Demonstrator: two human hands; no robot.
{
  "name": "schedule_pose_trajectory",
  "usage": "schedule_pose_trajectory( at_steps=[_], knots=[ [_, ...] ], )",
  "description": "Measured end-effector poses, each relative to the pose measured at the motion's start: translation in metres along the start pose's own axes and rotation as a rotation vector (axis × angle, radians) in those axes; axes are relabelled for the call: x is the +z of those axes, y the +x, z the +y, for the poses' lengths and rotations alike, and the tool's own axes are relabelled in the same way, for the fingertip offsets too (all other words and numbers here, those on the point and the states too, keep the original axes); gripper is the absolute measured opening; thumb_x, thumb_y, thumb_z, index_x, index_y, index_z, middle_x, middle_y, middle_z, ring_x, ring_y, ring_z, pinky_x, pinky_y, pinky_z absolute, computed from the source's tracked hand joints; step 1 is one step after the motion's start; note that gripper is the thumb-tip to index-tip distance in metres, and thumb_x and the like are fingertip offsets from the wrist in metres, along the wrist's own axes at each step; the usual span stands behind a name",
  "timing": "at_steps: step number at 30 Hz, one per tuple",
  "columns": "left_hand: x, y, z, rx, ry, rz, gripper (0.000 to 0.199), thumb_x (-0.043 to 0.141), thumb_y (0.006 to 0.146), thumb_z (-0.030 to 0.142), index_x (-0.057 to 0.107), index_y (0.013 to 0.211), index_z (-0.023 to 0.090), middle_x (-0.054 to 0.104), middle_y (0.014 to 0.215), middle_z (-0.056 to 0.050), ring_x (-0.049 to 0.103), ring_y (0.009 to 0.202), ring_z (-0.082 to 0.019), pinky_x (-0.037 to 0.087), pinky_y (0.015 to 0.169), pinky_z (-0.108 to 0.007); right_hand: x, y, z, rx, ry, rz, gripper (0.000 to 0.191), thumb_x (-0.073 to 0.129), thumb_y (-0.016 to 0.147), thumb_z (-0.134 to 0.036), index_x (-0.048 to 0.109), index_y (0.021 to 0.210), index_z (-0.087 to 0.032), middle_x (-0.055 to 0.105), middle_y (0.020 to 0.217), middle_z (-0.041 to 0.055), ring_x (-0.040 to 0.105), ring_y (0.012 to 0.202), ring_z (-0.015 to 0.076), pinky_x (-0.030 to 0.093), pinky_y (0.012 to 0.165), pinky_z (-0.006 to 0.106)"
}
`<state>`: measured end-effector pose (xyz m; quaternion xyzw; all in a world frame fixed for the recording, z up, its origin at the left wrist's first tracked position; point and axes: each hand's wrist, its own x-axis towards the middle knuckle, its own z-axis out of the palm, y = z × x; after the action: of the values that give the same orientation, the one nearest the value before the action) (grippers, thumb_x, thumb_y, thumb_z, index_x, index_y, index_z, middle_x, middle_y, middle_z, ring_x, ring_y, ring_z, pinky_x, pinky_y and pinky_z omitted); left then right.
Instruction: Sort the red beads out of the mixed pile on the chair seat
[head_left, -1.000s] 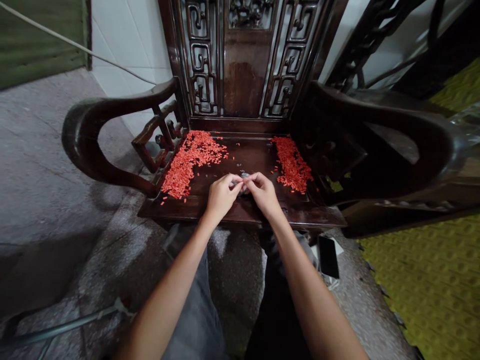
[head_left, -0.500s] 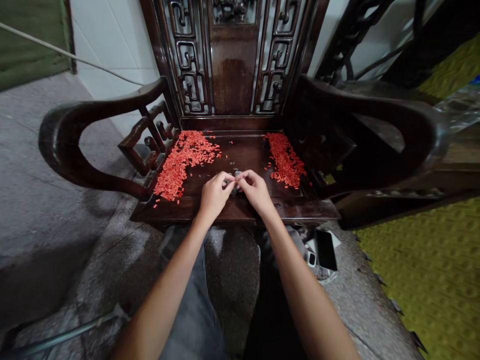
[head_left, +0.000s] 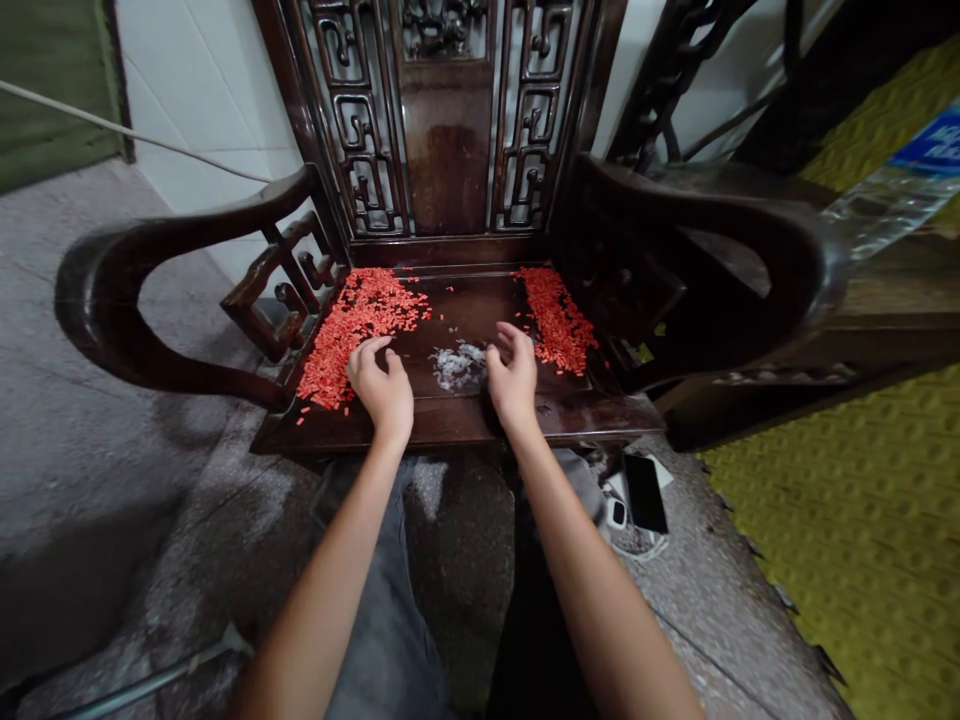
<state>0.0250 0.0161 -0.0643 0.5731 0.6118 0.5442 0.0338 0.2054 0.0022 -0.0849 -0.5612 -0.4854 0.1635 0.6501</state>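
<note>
Hands of the person are both over the seat (head_left: 480, 300) of a dark carved wooden armchair (head_left: 450, 425), and if I put the clock's centre on the small heap of grey-white pieces (head_left: 459, 367), its backrest (head_left: 446, 165) rises at twelve o'clock. This heap lies loosely on the front half of the seat, between the two hands. The left hand (head_left: 384, 395) is at about half past eight, with its fingers bent and its thumb standing apart from them; it is relaxed, not clenched, and it overlaps the near edge of a wide spread of small red pieces (head_left: 356, 315), which reaches from nine to eleven o'clock. If its fingertips touch these pieces, I cannot tell. The right hand (head_left: 513, 382) is at three o'clock, just beside the grey-white heap, also loosely curved, with a gap between thumb and forefinger. No grasped object can be seen in either hand, but a very small piece could be hidden. At two o'clock, beyond the right hand, a second, narrower group of red pieces (head_left: 556, 318) lies along the side of the seat. Farther out, at four o'clock, a black-screened phone (head_left: 645, 495) lies low beside the armchair, with a small white device (head_left: 616, 513) near it, and a blue-labelled clear plastic bottle (head_left: 885, 205) is far at two o'clock.
</note>
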Motion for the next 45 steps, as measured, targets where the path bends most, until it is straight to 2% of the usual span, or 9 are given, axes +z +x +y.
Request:
schedule_pose_trajectory(
  at_steps=[5, 9, 12, 17, 20, 24, 31, 35, 45],
  knots=[
    [0.002, 0.000, 0.002, -0.003, 0.213, -0.080, 0.025, 0.053, 0.095, 0.020, 0.067, 0.116, 0.020, 0.059, 0.138, -0.013, 0.046, 0.134, -0.033, 0.032, 0.116, -0.054, 0.005, -0.009, -0.011, -0.156, -0.475, -0.267, 0.039, 0.058, 0.093, -0.029, 0.062, 0.131, -0.017, 0.049, 0.149, 0.0175, 0.038, 0.146, 0.0315, 0.029, 0.122, 0.052],
    [-0.001, 0.012, -0.007, 0.119, 0.469, -0.182, 0.034, 0.053, 0.094, 0.025, 0.063, 0.125, 0.016, 0.051, 0.147, -0.018, 0.035, 0.142, -0.038, 0.015, 0.120, -0.067, 0.012, -0.009, -0.013, -0.073, -0.661, -0.437, 0.068, 0.065, 0.092, -0.042, 0.045, 0.152, -0.014, 0.031, 0.165, 0.0193, 0.012, 0.157, 0.0372, 0.011, 0.124, 0.065],
    [-0.005, 0.029, -0.026, 0.125, 0.626, -0.234, 0.037, 0.054, 0.091, 0.025, 0.064, 0.124, 0.012, 0.056, 0.140, -0.022, 0.040, 0.136, -0.041, 0.019, 0.116, -0.069, 0.015, -0.004, -0.011, 0.015, -0.660, -0.524, 0.079, 0.068, 0.090, -0.045, 0.039, 0.156, -0.013, 0.027, 0.166, 0.0199, 0.007, 0.158, 0.0375, 0.004, 0.124, 0.063],
    [-0.010, 0.049, -0.047, 0.075, 0.733, -0.320, 0.029, 0.049, 0.093, 0.024, 0.070, 0.110, 0.014, 0.064, 0.121, -0.021, 0.050, 0.120, -0.041, 0.039, 0.101, -0.059, 0.008, 0.005, -0.003, 0.094, -0.357, -0.400, 0.058, 0.063, 0.092, -0.046, 0.053, 0.144, -0.023, 0.044, 0.159, 0.0113, 0.019, 0.156, 0.0333, 0.008, 0.125, 0.060],
    [-0.009, 0.052, -0.048, 0.099, 0.728, -0.354, 0.027, 0.047, 0.094, 0.023, 0.071, 0.106, 0.016, 0.065, 0.116, -0.019, 0.052, 0.116, -0.039, 0.040, 0.099, -0.054, 0.000, 0.008, 0.003, 0.101, -0.045, -0.275, 0.037, 0.060, 0.094, -0.048, 0.066, 0.121, -0.023, 0.061, 0.142, 0.0084, 0.043, 0.144, 0.0280, 0.024, 0.123, 0.051],
    [-0.008, 0.049, -0.047, 0.180, 0.642, -0.394, 0.028, 0.044, 0.098, 0.025, 0.071, 0.104, 0.021, 0.067, 0.112, -0.015, 0.054, 0.114, -0.035, 0.040, 0.099, -0.048, -0.007, 0.007, 0.002, 0.143, 0.285, -0.194, 0.031, 0.060, 0.094, -0.049, 0.070, 0.097, -0.020, 0.072, 0.116, 0.0069, 0.063, 0.114, 0.0219, 0.044, 0.107, 0.037],
    [-0.008, 0.046, -0.047, 0.184, 0.594, -0.358, 0.025, 0.052, 0.096, 0.030, 0.071, 0.108, 0.018, 0.069, 0.111, -0.017, 0.058, 0.109, -0.037, 0.042, 0.096, -0.050, -0.008, 0.005, -0.008, 0.163, 0.275, -0.268, 0.036, 0.057, 0.095, -0.054, 0.062, 0.080, -0.021, 0.065, 0.080, 0.0002, 0.059, 0.080, 0.0160, 0.048, 0.082, 0.026],
    [-0.008, 0.045, -0.047, 0.137, 0.644, -0.353, 0.027, 0.051, 0.096, 0.033, 0.071, 0.100, 0.015, 0.069, 0.108, -0.020, 0.057, 0.110, -0.039, 0.040, 0.097, -0.053, -0.006, 0.003, -0.009, 0.210, 0.305, -0.322, 0.037, 0.062, 0.091, -0.058, 0.058, 0.081, -0.022, 0.055, 0.065, -0.0040, 0.051, 0.062, 0.0133, 0.044, 0.065, 0.024],
    [-0.008, 0.045, -0.044, 0.178, 0.556, -0.324, 0.024, 0.051, 0.099, 0.033, 0.069, 0.098, 0.018, 0.071, 0.105, -0.017, 0.058, 0.109, -0.036, 0.040, 0.098, -0.049, -0.005, 0.001, -0.009, 0.271, 0.462, -0.416, 0.030, 0.066, 0.090, -0.050, 0.064, 0.092, -0.020, 0.070, 0.078, -0.0005, 0.062, 0.064, 0.0121, 0.045, 0.061, 0.023]
  ],
)
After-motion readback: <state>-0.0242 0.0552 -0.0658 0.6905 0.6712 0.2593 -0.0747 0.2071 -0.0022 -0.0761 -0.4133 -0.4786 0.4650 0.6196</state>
